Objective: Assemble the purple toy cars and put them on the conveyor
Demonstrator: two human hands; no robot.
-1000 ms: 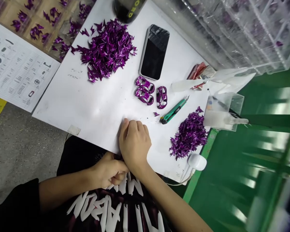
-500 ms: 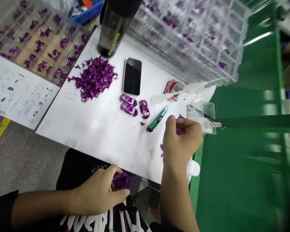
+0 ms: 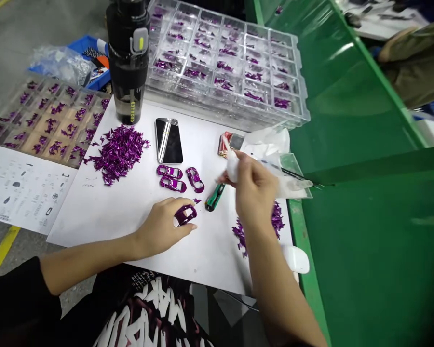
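Note:
My left hand (image 3: 161,225) is closed around a shiny purple toy car body (image 3: 185,215), held over the white board near three similar purple car shells (image 3: 171,184). Between the fingers of my right hand (image 3: 255,188) is a small white object (image 3: 233,166) with a narrow tip; motion blur hides its exact kind. A green utility knife (image 3: 214,197) lies just left of that hand. Partly behind my right wrist is a small heap of purple pieces (image 3: 277,219). One loose purple piece (image 3: 196,201) lies beside the held car body.
A large pile of purple parts (image 3: 119,152), a phone (image 3: 169,140) and a dark bottle (image 3: 128,62) stand on the white board (image 3: 104,212). Compartment boxes (image 3: 224,62) sit behind. A green wall (image 3: 365,231) borders the right, near a white case (image 3: 295,259).
My left hand has risen from the board's front edge to above the board with the car body. My right hand has moved left and taken up the white object. The camera view has shifted.

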